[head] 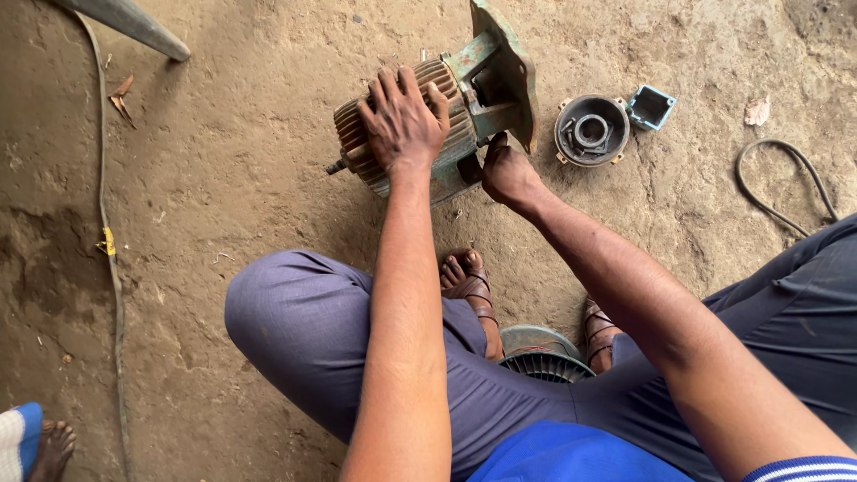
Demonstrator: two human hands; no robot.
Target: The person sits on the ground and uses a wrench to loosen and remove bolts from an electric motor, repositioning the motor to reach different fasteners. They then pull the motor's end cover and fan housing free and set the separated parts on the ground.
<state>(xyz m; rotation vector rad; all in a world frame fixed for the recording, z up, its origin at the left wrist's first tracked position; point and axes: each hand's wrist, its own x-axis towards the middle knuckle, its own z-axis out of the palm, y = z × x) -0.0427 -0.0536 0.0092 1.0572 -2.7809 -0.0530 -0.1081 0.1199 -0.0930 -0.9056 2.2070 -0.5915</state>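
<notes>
Bare dirt floor [223, 178]. The rusty ribbed green-painted electric motor [446, 116] lies on its side just ahead of your feet, shaft end pointing left. Your left hand [403, 120] lies spread flat on its ribs; your right hand [507, 171] pinches at its base, nearer you. A round grey end cover [591, 130] sits to the right, apart.

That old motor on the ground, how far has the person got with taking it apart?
Done: a round end cover and a small blue box cover lie off on the dirt, and a finned fan cover sits between the feet. In hand: the left hand presses on the ribbed motor while the right hand works at its base. Left: the green mounting plate remains attached.
</notes>
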